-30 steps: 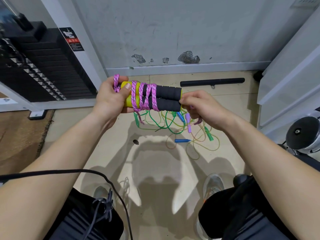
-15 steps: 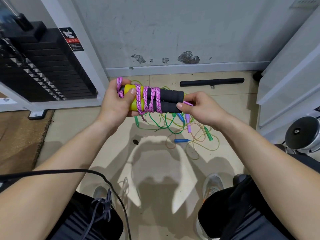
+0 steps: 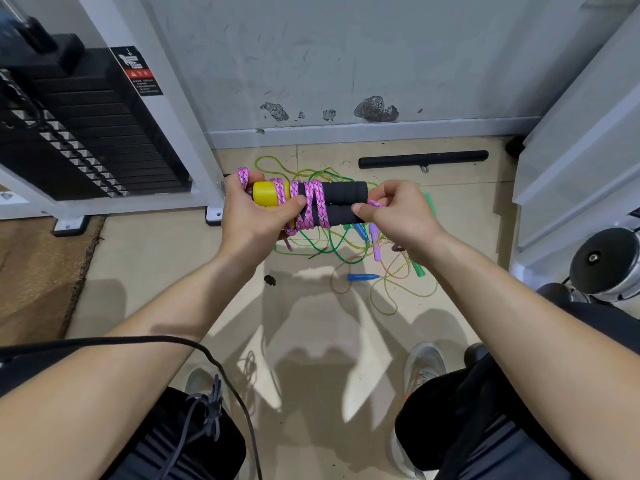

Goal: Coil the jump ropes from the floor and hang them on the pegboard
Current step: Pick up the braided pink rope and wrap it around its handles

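Observation:
I hold a jump rope with two black foam handles (image 3: 343, 192) and yellow ends, side by side and level at chest height. A pink braided rope (image 3: 313, 206) is wound round them in several turns. My left hand (image 3: 258, 216) grips the yellow end of the bundle, thumb across the windings. My right hand (image 3: 398, 213) pinches the loose pink rope end at the handles' right tip. Below on the floor lies a tangle of thin ropes (image 3: 349, 251), green, yellow and orange, with blue, pink and green handles. No pegboard is in view.
A black weight stack (image 3: 79, 133) in a white frame stands at the left. A black bar (image 3: 422, 159) lies by the wall. White cabinets (image 3: 581, 150) rise at the right, with a dumbbell (image 3: 606, 265) beneath. A brown mat (image 3: 38, 271) covers the floor at left.
The bundle has sunk a little toward me. My right hand has drawn the pink rope end in to the handles' right tip, and the windings sit closer together.

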